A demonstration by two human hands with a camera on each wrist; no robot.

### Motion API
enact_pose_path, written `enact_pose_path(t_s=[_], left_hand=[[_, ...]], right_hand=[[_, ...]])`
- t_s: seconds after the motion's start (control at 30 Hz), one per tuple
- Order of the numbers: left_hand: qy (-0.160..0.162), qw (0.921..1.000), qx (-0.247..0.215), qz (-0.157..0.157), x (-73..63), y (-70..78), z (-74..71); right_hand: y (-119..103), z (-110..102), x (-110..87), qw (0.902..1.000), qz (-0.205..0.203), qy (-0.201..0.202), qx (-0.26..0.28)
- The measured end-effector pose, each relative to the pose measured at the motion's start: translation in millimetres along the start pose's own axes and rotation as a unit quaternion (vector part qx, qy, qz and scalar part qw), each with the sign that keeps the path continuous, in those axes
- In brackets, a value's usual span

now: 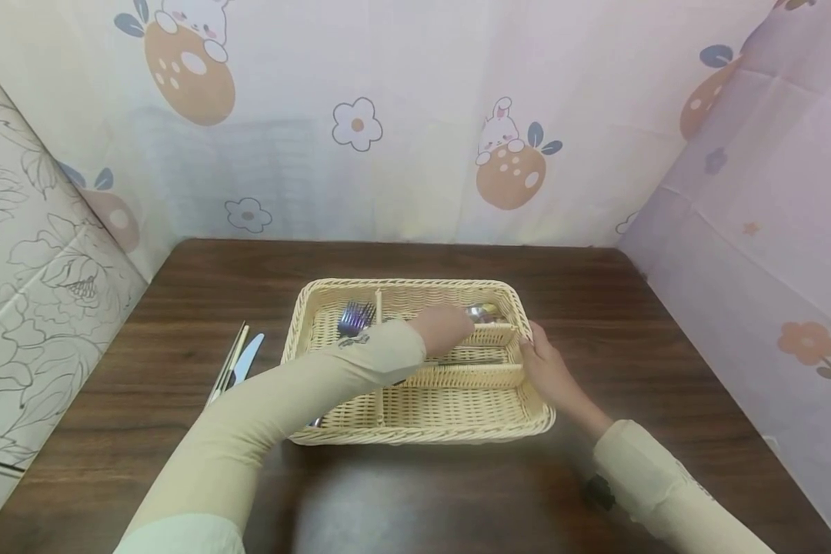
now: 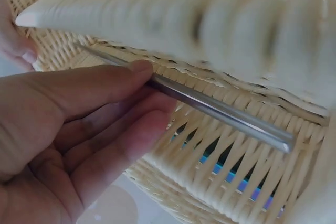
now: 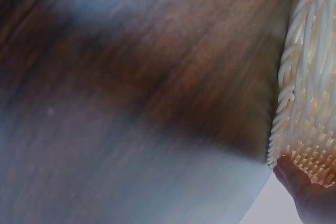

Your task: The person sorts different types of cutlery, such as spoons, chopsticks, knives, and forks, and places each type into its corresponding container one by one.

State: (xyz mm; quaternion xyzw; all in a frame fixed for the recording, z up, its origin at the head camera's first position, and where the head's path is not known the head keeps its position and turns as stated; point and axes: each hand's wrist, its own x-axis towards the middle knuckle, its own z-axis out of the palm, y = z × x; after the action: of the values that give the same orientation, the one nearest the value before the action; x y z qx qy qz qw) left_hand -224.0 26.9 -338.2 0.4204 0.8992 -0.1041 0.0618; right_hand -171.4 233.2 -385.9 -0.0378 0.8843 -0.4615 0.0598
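Note:
A cream wicker cutlery basket (image 1: pixel 425 437) with several compartments sits mid-table. My left hand (image 1: pixel 446 327) reaches over it from the left. In the left wrist view, the left hand (image 2: pixel 100 124) pinches a slim, tapered metal chopstick (image 2: pixel 220 111) between thumb and fingers, low beside a woven divider (image 2: pixel 157 19). The chopstick (image 1: pixel 471 362) lies lengthwise along the narrow middle compartment in the head view. My right hand (image 1: pixel 550 369) grips the basket's right rim, thumb on top; the right wrist view shows this hand (image 3: pixel 310 192) at the basket's edge (image 3: pixel 286 103).
Purple-blue forks (image 1: pixel 356 317) lie in the left compartment, partly hidden by the left sleeve. Spoons (image 1: pixel 483 312) rest in the back right compartment. Left of the basket, chopsticks (image 1: pixel 227 363) and a table knife (image 1: pixel 248 358) lie on the dark wooden table (image 1: pixel 582 285). Patterned curtains surround the table.

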Motion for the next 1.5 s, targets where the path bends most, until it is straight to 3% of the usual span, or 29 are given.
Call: enact_pose_path(t_s=[0.43, 0.57, 0.67, 0.7, 0.77, 0.87, 0.9, 0.93, 1.03, 1.13, 1.33, 1.5], left_hand=[[-0.019, 0.998, 0.057, -0.019, 18.9, 11.9, 14.9], [-0.027, 0.9984, 0.046, -0.021, 14.4, 11.6, 12.1], [-0.018, 0.9997, 0.001, -0.015, 2.8, 7.4, 5.5], [-0.007, 0.9997, -0.022, -0.013, -3.5, 5.0, 2.1], [0.011, 0.9922, -0.122, -0.019, -21.4, -2.6, -4.9], [0.067, 0.9635, -0.258, -0.028, -55.7, -20.5, -14.5], [0.086, 0.9522, -0.291, -0.036, -68.2, -28.5, -16.0], [0.101, 0.9472, -0.301, -0.045, -80.3, -37.3, -16.3], [0.138, 0.9525, -0.254, -0.094, -112.9, -64.8, -13.3], [0.141, 0.952, -0.222, -0.157, -145.3, -94.0, -2.4], [0.121, 0.9353, -0.221, -0.249, -204.7, -141.3, 37.5], [0.102, 0.9242, -0.237, -0.282, -240.2, -155.2, 74.6]], right_hand=[[-2, 2, 1.3, 1.0, 0.0, -0.005, 0.004], [-2, 2, 1.1, 0.9999, 0.0, -0.01, 0.011], [-1, 3, 0.4, 0.9998, 0.0, -0.012, 0.015], [-1, 4, 0.2, 0.9998, -0.001, -0.012, 0.016], [-1, 4, -0.3, 0.9998, 0.0, -0.013, 0.016], [0, 6, 0.2, 0.9997, -0.003, -0.013, 0.018], [-1, 6, 0.7, 0.9997, -0.004, -0.014, 0.021], [-1, 7, 1.2, 0.9996, -0.006, -0.015, 0.025], [-1, 8, 3.8, 0.9994, -0.011, -0.014, 0.031], [-1, 8, 5.0, 0.9996, -0.01, -0.011, 0.024], [2, 4, 3.1, 0.9999, 0.002, -0.002, 0.013], [4, 0, 1.8, 0.9998, 0.0, -0.004, 0.02]])
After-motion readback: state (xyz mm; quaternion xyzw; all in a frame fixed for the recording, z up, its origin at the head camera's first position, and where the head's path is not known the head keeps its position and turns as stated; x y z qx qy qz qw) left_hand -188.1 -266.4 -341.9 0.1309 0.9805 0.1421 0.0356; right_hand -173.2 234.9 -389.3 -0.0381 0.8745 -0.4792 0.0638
